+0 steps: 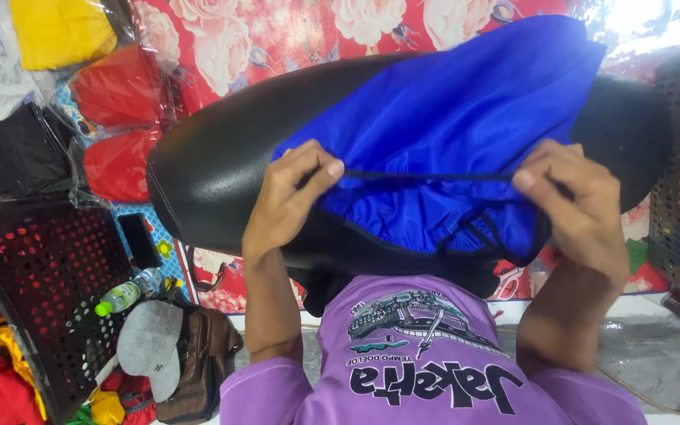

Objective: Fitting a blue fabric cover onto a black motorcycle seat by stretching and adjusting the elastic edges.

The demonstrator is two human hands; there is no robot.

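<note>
Left hand (289,197) and right hand (572,201) both pinch the shiny blue fabric cover's (466,118) dark elastic hem (426,177). It drapes over a black padded vinyl seat (214,157).

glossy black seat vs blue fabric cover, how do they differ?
The glossy black padded seat is smooth, taut and shiny; the blue fabric cover is matte, wrinkled and gathered at its dark-edged hem. The seat lies underneath, the cover drapes over its middle. The left hand and right hand pinch only the cover's hem.

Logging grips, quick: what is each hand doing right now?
Left hand: closed, pinching the black elastic edge of the blue cover.
Right hand: closed, pinching the same edge, stretched taut over the black seat.
</note>
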